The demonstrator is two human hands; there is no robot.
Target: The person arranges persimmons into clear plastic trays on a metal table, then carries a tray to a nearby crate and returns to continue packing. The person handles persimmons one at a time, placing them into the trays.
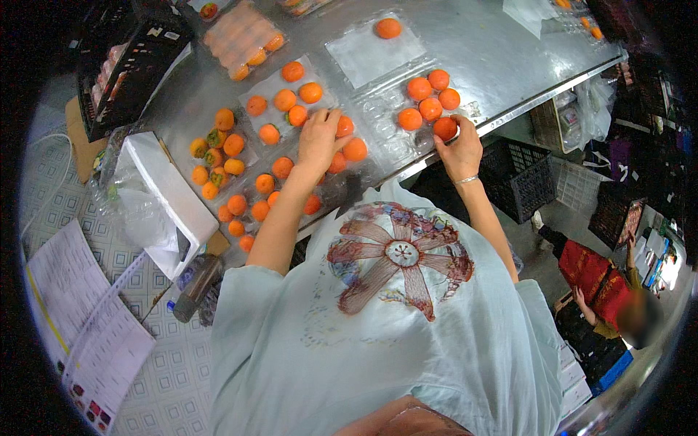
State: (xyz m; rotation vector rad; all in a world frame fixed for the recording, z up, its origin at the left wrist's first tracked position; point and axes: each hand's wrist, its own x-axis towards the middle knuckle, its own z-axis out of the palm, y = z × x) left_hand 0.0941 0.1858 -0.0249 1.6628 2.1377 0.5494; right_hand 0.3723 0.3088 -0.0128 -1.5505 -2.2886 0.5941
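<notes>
My right hand (464, 151) has its thumb and fingers around an orange persimmon (445, 128), at the near edge of a clear moulded plastic tray (384, 125). Several more persimmons (431, 109) sit grouped in that tray. My left hand (319, 143) reaches over the fruit to the left, with another persimmon (344, 126) between its thumb and forefinger. Part of its fingers' undersides is hidden. Below the left thumb lies a persimmon (355, 149). Beyond that hand, several persimmons rest on a white sheet (313, 71); one persimmon (298, 115) is close to its fingers.
Smaller persimmons (234, 145) lie left on the steel table (463, 41). A packed tray (240, 35) and a lined tray (368, 54) with one fruit are farther back. A white foam box (169, 201) flanks the table's left side. Right, beyond crates (515, 177), is another person (594, 280).
</notes>
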